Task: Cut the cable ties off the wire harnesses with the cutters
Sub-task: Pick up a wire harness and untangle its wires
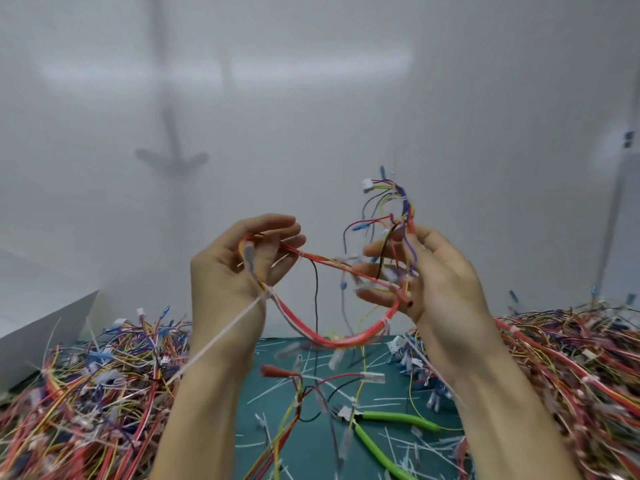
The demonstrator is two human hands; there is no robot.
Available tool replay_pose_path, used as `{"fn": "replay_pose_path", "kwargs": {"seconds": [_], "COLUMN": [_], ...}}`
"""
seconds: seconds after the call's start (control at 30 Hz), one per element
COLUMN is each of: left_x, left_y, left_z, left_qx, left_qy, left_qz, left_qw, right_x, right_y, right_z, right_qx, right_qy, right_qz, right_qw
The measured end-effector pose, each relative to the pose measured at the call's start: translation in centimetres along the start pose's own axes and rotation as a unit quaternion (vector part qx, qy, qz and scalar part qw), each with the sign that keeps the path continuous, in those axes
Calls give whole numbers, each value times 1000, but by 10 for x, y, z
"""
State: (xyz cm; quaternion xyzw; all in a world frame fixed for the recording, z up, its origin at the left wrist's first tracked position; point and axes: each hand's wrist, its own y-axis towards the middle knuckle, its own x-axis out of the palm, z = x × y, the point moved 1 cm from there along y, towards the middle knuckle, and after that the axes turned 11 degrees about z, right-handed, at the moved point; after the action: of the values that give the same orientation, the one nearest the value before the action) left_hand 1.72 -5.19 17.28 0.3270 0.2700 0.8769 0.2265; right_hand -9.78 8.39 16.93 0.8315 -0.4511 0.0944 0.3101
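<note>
The wire harness (325, 341), slung crosswise with one end pointing upward, is gripped in the left hand (235, 271) and right hand (440, 275).

A green mat (311, 455) covers the bench before us. Behind it we face a plain white wall (450, 109), where a pale band of reflected light (225, 69) runs across and a grey, cross-shaped shadow (171, 158) hangs left of centre. A white box (45, 334) (we see only one corner) sits at the left edge. A small dark fitting (628, 139), too blurred to identify, marks the wall at far right.
</note>
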Motion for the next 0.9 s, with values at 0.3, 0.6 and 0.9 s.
{"fn": "replay_pose_path", "kwargs": {"seconds": [0.3,0.6,0.9], "left_x": [4,17,2], "left_y": [-5,-11,-9], "left_z": [-4,-5,-5], "left_qx": [87,35,-75], "left_qy": [156,84,144], "left_qz": [-21,39,-128], "left_qw": [984,995,978], "right_x": [2,1,-6], "right_y": [-3,-3,1], "right_z": [4,1,4], "right_qx": [-102,-39,-5], "right_qy": [-259,-184,-36], "right_qz": [-51,-118,-1], "right_qw": [959,975,999]}}
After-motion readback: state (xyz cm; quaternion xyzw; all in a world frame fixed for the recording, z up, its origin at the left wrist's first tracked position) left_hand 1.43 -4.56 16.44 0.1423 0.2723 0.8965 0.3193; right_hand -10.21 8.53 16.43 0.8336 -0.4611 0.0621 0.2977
